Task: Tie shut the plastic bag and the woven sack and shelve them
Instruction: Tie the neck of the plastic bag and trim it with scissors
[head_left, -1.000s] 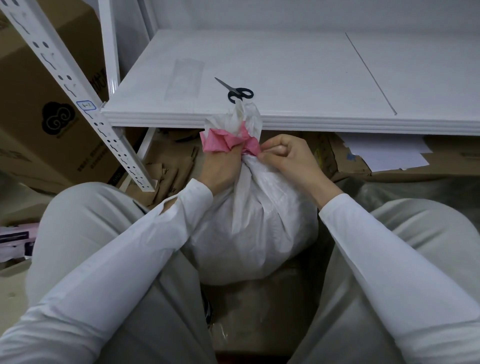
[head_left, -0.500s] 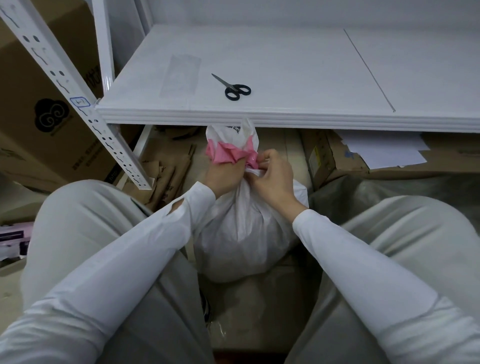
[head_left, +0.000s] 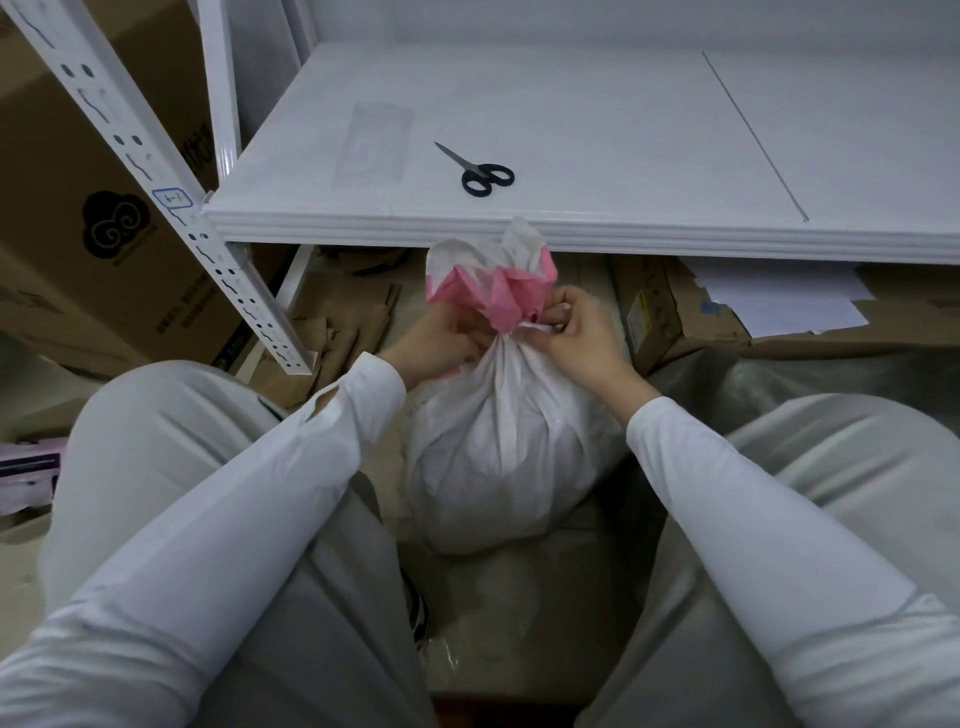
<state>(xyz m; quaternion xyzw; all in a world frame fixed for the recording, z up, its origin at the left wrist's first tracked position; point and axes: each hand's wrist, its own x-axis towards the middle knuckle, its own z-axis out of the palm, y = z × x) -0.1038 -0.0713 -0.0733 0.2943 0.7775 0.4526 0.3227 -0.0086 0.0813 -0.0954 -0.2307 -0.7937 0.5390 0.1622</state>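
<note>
Drawn apart, left hand (head_left: 441, 340) grips the neck of the pink-mouthed white woven sack (head_left: 498, 457), right hand (head_left: 584, 338) pinches its white tie (head_left: 535, 326); shelving remains.

Not much readable here tbh. The box (head_left: 62, 291) on the left has a black swirly cloud logo (head_left: 118, 227) with print under it, too small to read. The upright (head_left: 104, 98) has a blue-edged sticker (head_left: 173, 198), mark unclear.

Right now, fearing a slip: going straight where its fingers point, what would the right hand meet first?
Probably the gathered neck of the white woven sack with pink-lined mouth, which the right hand pinches.
</note>
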